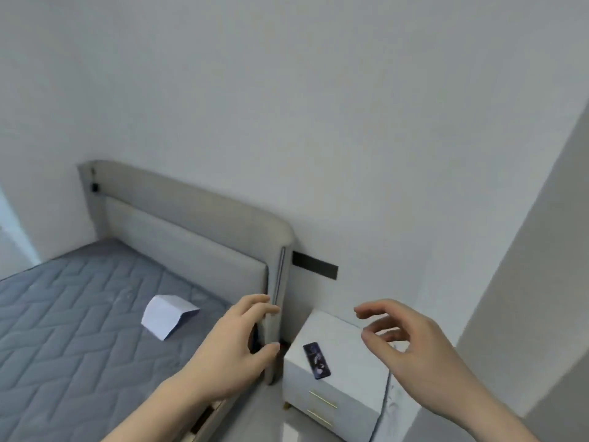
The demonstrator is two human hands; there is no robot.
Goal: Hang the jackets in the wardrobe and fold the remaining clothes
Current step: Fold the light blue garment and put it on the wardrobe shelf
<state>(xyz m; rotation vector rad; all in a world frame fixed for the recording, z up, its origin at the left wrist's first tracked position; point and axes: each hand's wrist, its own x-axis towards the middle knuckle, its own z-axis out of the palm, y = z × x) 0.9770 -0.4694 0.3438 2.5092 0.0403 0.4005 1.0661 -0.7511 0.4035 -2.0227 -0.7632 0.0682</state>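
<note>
Our left hand [234, 338] holds a thin flat object [274, 309], edge-on and upright, by the headboard [191, 218], and our right hand [404, 334] hovers apart with loosely bent fingers, holding nothing, over the nightstand [344, 374]. From the head view we see no jackets, clothes or wardrobe, so we cannot tell which way they lie; we judge we must turn away first.

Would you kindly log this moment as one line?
left hand: grips thin slab edge-on | right hand: holds nothing, over nightstand | mattress: folded paper
</note>
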